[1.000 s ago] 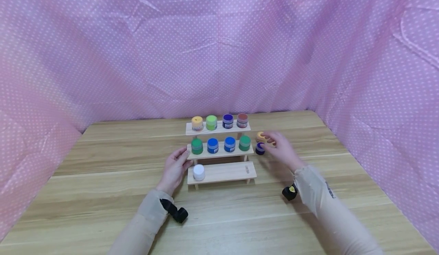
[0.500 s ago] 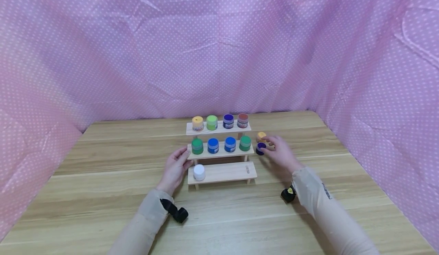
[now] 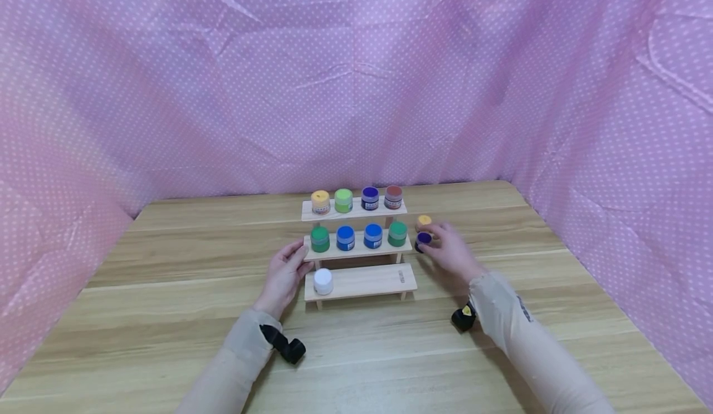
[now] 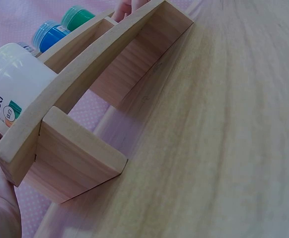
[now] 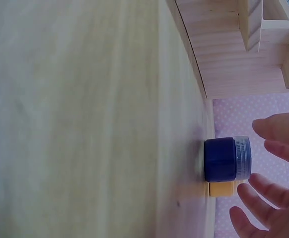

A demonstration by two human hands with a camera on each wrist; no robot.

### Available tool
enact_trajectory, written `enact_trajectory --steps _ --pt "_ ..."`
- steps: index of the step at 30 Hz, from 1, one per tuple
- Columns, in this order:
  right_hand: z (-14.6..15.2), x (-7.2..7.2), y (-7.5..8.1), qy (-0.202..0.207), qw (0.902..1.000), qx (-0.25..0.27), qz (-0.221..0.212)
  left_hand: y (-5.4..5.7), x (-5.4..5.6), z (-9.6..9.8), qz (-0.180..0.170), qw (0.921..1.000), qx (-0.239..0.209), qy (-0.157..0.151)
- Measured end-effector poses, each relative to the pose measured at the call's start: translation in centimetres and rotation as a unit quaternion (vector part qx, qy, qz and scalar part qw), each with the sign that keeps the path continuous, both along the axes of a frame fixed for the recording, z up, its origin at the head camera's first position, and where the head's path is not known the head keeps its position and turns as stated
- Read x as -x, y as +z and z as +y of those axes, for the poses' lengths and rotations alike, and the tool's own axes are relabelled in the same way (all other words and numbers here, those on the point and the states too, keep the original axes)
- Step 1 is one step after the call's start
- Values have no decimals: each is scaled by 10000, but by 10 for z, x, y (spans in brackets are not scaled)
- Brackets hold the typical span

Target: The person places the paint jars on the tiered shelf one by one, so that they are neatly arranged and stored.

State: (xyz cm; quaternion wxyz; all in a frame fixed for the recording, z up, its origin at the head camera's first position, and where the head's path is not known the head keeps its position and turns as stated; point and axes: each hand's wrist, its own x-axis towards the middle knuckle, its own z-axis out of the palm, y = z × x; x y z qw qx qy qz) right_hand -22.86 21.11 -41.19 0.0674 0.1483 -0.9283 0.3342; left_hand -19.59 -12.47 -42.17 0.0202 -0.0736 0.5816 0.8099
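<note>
A three-step wooden display rack (image 3: 356,283) stands on the table. My left hand (image 3: 281,278) holds its left end at the middle step, thumb against the edge. To the rack's right, a dark purple-blue paint jar (image 5: 220,159) stands upright on the table, an orange-yellow paint jar (image 3: 423,221) just behind it. My right hand (image 3: 452,254) is at these jars with fingers spread. In the right wrist view its fingers (image 5: 258,206) and thumb lie either side of the dark jar's clear lid, apparently without gripping it. A white paint jar (image 4: 20,79) sits on the lowest step's left end.
The middle step carries green jars (image 3: 320,239) at both ends and blue jars (image 3: 345,238) between. On the top step are yellow (image 3: 320,202), light green (image 3: 343,200), purple (image 3: 370,198) and red-brown (image 3: 393,197) jars. A pink dotted curtain (image 3: 356,92) hangs behind the table.
My right hand has moved slightly lower and nearer the dark purple-blue jar, uncovering more of the orange-yellow one. My left hand and the jars on the rack have stayed put.
</note>
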Motion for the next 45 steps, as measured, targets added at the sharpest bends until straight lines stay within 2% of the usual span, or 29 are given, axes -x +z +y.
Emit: enact_trajectory --steps 8,15,28,38,45 --pt "1 2 -3 19 9998 -202 -84 -1 0 1 61 9999 -125 94" --pt "0 2 -3 86 9991 -422 6 0 -1 2 43 9997 -197 147" --pt "-3 4 -4 48 9979 -617 180 1 -2 2 -13 10000 -10 87" --pt "-4 4 -3 22 9981 -588 195 1 -3 2 26 9998 -112 169" --pt "-3 4 -5 35 9982 -585 82 2 -3 2 2 9999 -39 99"
